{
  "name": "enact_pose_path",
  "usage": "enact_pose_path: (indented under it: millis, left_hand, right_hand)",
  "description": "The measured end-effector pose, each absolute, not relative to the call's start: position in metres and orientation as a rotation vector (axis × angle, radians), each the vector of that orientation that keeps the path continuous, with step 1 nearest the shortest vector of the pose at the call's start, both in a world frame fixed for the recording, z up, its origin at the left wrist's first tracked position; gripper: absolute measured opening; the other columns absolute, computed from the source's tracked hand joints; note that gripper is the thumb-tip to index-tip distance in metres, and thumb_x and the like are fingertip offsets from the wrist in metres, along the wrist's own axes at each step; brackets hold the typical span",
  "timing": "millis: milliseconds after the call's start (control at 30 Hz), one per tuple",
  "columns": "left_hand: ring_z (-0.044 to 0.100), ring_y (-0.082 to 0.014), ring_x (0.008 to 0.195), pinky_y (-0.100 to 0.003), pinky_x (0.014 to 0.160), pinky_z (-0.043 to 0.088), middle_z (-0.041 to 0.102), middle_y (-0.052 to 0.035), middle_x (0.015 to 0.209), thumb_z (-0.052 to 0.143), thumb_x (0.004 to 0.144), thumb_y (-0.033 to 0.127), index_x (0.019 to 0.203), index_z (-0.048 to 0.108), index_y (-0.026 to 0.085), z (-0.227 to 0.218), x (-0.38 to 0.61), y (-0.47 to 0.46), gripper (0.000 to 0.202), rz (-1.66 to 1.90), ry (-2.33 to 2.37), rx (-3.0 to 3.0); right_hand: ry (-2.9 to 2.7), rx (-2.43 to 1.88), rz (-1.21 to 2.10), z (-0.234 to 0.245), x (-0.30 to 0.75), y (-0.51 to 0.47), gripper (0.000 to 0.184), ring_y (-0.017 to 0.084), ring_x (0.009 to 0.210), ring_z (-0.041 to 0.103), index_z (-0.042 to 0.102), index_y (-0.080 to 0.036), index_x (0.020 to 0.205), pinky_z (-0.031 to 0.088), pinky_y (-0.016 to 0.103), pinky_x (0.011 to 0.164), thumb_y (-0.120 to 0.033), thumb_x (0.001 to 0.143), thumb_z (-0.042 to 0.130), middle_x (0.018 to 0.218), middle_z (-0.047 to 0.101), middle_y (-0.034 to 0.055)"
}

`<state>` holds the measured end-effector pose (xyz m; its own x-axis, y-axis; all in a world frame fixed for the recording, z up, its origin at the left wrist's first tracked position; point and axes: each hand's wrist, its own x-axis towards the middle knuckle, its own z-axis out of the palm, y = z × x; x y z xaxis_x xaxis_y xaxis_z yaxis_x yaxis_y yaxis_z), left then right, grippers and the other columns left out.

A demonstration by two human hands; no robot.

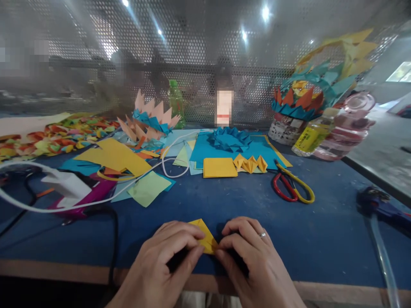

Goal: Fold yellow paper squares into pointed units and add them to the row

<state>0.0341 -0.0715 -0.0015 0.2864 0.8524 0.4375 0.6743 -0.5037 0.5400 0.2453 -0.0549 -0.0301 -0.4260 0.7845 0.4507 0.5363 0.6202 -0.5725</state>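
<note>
At bottom centre of the frame, on the blue table (321, 239), both hands work one small yellow paper piece (203, 234), already folded to a point. Left hand (167, 261): fingers curled shut, thumb and forefinger pinching the piece's left edge. Right hand (250, 256): fingers likewise closed, tips pressing the right corner; a ring shows on one finger.

Judgement: step in hand is creasing a fold. Do it well by keeping the edges aligned before pressing, holding the piece flat against the table, and running a fingertip along the crease from the point outward.

Mid-frame: a stack of yellow squares (219, 167), finished yellow folded units (251, 164) just beside it, scissors (293, 187) to the right.
</note>
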Motion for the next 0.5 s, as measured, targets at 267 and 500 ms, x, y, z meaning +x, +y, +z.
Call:
enact_pose_path:
  millis: [267, 500]
  left_hand:
    - [0.066, -0.0081, 0.082, -0.013, 0.073, 0.05, 0.064, 0.0027, 0.089, 0.054, 0.093, 0.017, 0.073, 0.057, 0.021, -0.0011, 0.041, -0.0705, 0.021, 0.996, 1.512, 2.255]
    - [0.063, -0.0096, 0.083, -0.016, 0.074, 0.05, 0.061, 0.0021, 0.089, 0.053, 0.094, 0.014, 0.076, 0.052, 0.021, -0.0062, 0.0414, -0.0703, 0.02, 0.922, 1.542, 2.272]
  right_hand:
    - [-2.163, -1.035, 0.367, -0.0345, 0.2461, -0.0536, 0.008, 0.022, 0.099, 0.058, 0.059, -0.024, 0.091, 0.05, 0.035, 0.079, -0.016, 0.092, 0.06, 0.1, 0.062, 0.0041]
    - [-2.129, -1.076, 0.295, -0.0366, 0.2427, -0.0559, 0.011, 0.022, 0.093, 0.059, 0.057, -0.023, 0.087, 0.05, 0.034, 0.075, -0.013, 0.091, 0.057, 0.096, 0.061, 0.0043]
